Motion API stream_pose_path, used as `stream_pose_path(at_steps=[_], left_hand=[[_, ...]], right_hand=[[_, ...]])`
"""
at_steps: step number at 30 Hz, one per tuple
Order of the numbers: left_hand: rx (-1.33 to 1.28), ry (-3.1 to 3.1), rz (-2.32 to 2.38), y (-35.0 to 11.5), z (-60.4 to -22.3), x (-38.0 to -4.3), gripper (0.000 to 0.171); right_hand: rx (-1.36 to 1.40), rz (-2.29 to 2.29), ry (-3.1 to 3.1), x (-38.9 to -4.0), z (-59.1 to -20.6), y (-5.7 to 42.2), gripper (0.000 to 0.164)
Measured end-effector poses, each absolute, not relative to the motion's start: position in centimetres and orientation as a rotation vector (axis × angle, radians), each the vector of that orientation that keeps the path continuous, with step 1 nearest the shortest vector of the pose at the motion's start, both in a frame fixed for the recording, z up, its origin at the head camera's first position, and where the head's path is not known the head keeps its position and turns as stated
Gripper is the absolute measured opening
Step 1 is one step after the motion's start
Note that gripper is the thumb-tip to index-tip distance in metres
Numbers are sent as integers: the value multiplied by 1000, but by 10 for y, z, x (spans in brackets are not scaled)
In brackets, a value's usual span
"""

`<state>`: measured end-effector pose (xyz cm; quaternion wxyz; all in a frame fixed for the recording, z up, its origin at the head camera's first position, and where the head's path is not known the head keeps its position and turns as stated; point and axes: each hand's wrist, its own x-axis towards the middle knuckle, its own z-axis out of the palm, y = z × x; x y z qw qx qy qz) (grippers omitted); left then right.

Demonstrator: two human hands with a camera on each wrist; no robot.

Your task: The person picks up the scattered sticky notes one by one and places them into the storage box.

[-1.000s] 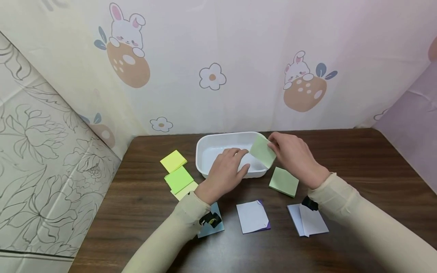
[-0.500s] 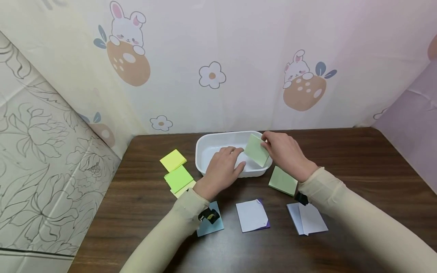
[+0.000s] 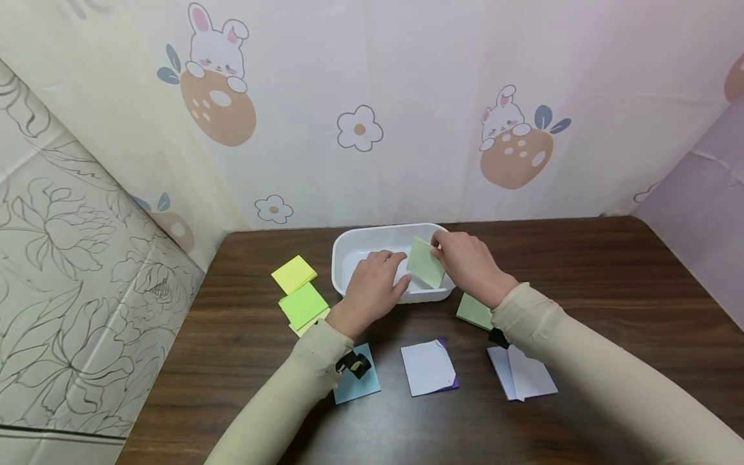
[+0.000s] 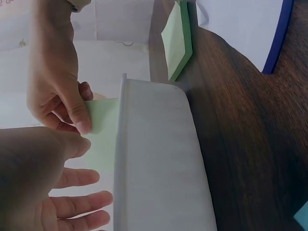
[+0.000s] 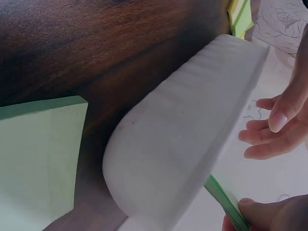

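Note:
My right hand (image 3: 467, 265) pinches a pale green sticky note pad (image 3: 424, 263) by its right edge, thumb against one face. The pad tilts inside the right half of a white plastic tray (image 3: 427, 296), its lower part below the rim. In the right wrist view the pad (image 5: 224, 202) shows a thin darker green edge. My left hand (image 3: 372, 284) hovers over the tray's middle with spread, relaxed fingers, near the pad but holding nothing. Another pale green pad (image 3: 473, 311) lies just right of the tray, partly hidden by my right forearm.
Yellow (image 3: 294, 274), lime green (image 3: 303, 305) and pale yellow (image 3: 308, 325) note pads overlap left of the tray. In front lie a blue pad (image 3: 363, 384) under my left wrist, a white-topped purple pad (image 3: 429, 368) and pale lilac notes (image 3: 531, 374). A patterned curtain (image 3: 418, 161) hangs behind the table.
My right hand has moved left and slightly down, bringing the pale green pad from over the tray's right rim further into it. My left hand has shifted slightly left.

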<state>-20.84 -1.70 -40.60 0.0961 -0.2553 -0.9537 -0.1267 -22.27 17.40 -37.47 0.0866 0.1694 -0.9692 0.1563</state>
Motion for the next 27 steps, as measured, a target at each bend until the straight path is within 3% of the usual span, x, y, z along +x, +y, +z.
stream_pose_path(at_steps=[27], left_hand=[[-705, -2950, -318, -24, -413, -223, 46]], right_hand=[[508, 369, -3014, -233, -391, 167, 10]])
